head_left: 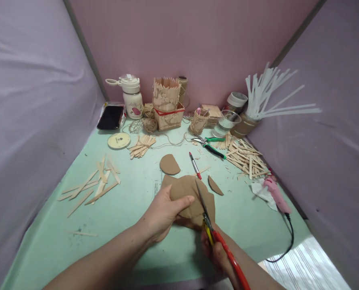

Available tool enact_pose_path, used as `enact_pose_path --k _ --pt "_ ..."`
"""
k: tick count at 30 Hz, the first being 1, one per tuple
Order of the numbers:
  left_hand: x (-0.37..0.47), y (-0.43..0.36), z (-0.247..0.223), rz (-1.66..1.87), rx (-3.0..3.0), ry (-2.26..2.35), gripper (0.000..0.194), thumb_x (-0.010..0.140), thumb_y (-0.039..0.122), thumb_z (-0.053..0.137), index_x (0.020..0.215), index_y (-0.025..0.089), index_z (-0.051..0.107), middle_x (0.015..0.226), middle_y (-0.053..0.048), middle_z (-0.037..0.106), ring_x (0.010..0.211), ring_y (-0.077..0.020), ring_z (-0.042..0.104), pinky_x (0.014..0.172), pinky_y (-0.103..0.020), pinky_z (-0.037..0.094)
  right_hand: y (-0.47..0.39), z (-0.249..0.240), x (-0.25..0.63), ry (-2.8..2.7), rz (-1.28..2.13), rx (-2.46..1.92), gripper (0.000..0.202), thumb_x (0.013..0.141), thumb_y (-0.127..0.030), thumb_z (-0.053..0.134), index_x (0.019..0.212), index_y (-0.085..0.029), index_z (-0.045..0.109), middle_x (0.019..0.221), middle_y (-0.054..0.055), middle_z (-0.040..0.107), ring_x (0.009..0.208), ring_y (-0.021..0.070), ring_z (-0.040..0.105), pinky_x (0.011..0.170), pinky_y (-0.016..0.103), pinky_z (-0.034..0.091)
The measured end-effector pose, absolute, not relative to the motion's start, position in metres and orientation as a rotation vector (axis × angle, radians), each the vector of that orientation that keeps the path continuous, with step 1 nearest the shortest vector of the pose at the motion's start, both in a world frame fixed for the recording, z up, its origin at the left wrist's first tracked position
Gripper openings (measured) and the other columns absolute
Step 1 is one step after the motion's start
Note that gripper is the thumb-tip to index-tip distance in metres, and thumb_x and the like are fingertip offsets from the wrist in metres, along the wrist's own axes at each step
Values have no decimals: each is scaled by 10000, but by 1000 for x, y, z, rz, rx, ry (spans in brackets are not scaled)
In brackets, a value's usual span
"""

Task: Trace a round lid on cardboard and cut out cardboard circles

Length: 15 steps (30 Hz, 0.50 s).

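My left hand (167, 207) grips a brown piece of cardboard (183, 187) with the thumb on top and the fingers beneath. In my right hand (217, 249) is a pair of scissors (227, 249) with red and yellow handles. One blade lies over the right part of the cardboard; the other blade is hidden. Just beyond, a rounded cardboard cutout (169, 164) rests on the table, and a small curved cardboard offcut (215, 185) lies to the right. A red-capped marker (195, 165) sits between them.
Loose craft sticks (97, 183) lie left, and a heap of sticks (247, 159) lies right. Pliers (209, 146) stay near that heap. A pink glue gun (277, 195) with a cord is at the right edge. A bottle (132, 98) and a water cup (226, 124) stand behind.
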<state>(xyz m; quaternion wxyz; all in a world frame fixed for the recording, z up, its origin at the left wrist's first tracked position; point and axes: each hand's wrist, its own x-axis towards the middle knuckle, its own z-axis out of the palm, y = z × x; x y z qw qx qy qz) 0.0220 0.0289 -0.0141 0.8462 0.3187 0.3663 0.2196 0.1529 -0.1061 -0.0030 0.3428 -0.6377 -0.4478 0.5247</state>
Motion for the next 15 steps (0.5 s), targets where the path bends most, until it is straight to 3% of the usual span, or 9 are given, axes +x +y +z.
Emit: enact_pose_path --k 7,11,15 --pt "20 28 -13 471 688 757 323 729 226 757 1018 144 640 946 -109 743 834 -235 709 746 -352 569 -101 8 160 -1485 1403 -1654 682 840 -798 174 856 -195 492 815 50 499 718 194 437 689 348 439" --pt "21 28 -12 465 685 765 341 709 201 765 1022 145 639 940 -100 745 834 -221 706 753 -333 562 -105 7 160 -1467 1392 -1736 669 853 -784 212 951 -188 500 841 54 529 720 189 450 684 335 436" --pt "21 28 -13 459 685 740 355 703 209 774 1026 146 639 951 -94 746 868 -218 702 767 -321 555 -107 6 157 -1399 1407 -1776 621 872 -759 252 931 -197 510 739 11 502 642 163 436 622 294 432"
